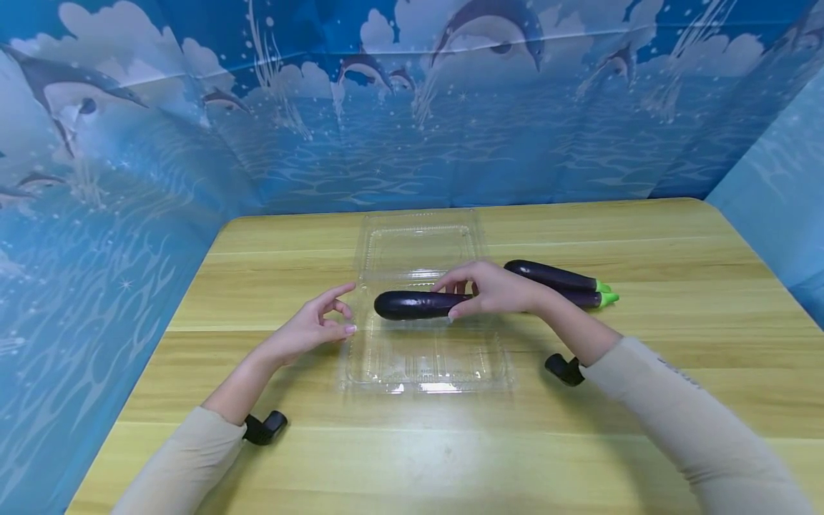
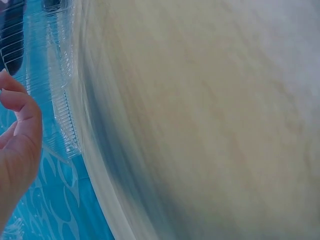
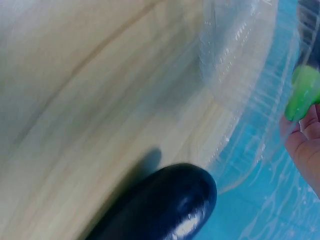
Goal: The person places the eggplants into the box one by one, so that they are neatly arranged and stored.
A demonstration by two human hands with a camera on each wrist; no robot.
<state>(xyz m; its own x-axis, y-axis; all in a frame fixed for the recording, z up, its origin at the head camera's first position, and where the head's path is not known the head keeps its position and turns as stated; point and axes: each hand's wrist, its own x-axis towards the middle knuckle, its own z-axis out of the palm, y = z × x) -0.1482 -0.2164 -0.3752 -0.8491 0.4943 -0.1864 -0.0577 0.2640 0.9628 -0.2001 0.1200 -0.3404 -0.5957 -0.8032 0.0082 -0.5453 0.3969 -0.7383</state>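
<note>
Hand at left (image 1: 314,327), loosely spread, holding nothing, just beside one clear hinged container (image 1: 386,361). Over its base, one dark eggplant (image 1: 410,305), pinched near the green cap (image 3: 302,94) by the hand at right (image 1: 498,287). Looks smooth, firm, fairly light, probably slippery, likely to bruise if squeezed; best held round the narrow neck. Farther right, two more eggplants (image 1: 552,275) on one table (image 1: 682,286): three eggplants in all.

We see blue cloth (image 1: 380,179), printed with dolphins (image 1: 489,27), white clouds (image 1: 109,25) and rippling water (image 1: 386,143), hanging behind and on both sides of a pale wood-grained table (image 1: 676,300); we notice its rounded far corners (image 1: 695,205) and soft glare (image 1: 447,452).
</note>
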